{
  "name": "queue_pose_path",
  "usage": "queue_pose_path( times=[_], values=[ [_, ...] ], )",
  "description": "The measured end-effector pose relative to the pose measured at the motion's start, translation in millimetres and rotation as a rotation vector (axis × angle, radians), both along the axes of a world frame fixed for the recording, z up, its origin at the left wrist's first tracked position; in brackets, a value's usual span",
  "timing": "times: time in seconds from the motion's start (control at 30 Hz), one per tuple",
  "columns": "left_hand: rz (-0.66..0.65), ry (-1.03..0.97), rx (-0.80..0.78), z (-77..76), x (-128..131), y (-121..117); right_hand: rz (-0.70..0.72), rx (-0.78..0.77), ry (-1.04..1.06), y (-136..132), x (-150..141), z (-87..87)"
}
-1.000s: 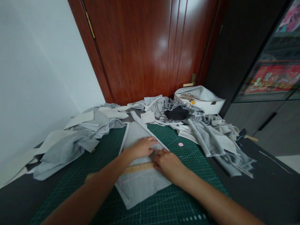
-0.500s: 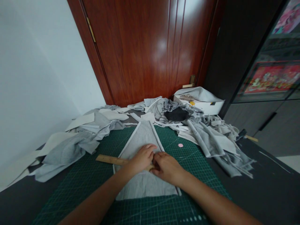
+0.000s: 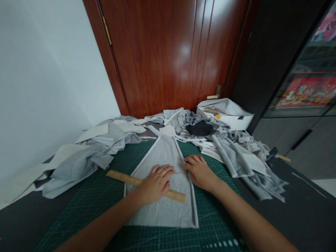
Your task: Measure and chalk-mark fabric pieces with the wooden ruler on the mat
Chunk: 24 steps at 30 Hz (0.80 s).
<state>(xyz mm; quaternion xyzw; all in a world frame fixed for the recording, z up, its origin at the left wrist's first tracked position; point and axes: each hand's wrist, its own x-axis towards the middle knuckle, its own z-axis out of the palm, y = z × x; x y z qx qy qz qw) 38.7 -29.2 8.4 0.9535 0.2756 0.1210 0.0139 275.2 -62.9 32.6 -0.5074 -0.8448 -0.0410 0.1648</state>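
Observation:
A tapered piece of light grey fabric with narrow folded side edges lies flat on a green cutting mat. Across it, at a slant, lies a wooden ruler, its left end past the fabric onto the mat. My left hand rests palm down over the ruler's middle and the cloth, fingers stretched out. At the fabric's right folded edge is my right hand, its fingers curled and closed on that edge; the fingertips are partly hidden.
Heaps of grey and white cloth pieces line the left side, and more scraps lie on the right. A white box stands at the back right before a brown door. A dark cabinet is at the right.
My right hand has moved from beside my left hand near the ruler, up and right to the fabric's right edge. My left hand has flattened over the ruler, whose right end now shows.

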Motion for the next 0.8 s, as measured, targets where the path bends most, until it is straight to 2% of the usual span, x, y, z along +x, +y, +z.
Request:
queue_pose_path(
  times=[0.1,0.23,0.33,0.4,0.47,0.6,0.7,0.8],
  values=[
    [-0.104,0.019,-0.024,7.5,-22,-8,0.179,-0.033,0.034,-12,-5,5.5],
    [-0.249,0.105,-0.042,22.2,-57,-15,0.442,-0.237,0.083,-34,-33,5.4],
    [-0.313,0.148,-0.02,30.1,-73,-15,0.561,-0.301,0.097,-44,-57,2.4],
    [-0.306,0.141,-0.005,31.2,-78,-15,0.596,-0.314,0.134,-43,-63,1.8],
    [-0.272,0.128,0.002,28.8,-79,-16,0.558,-0.293,0.174,-38,-61,2.5],
    [-0.127,0.111,0.029,18.0,-81,-19,0.362,-0.197,0.138,-23,-45,2.7],
    [0.045,0.049,0.133,7.8,-93,-19,0.291,-0.167,0.102,-13,-35,-1.0],
    [0.276,-0.054,0.28,-2.6,-117,-12,0.275,-0.128,0.116,-4,-26,-6.4]
  ],
)
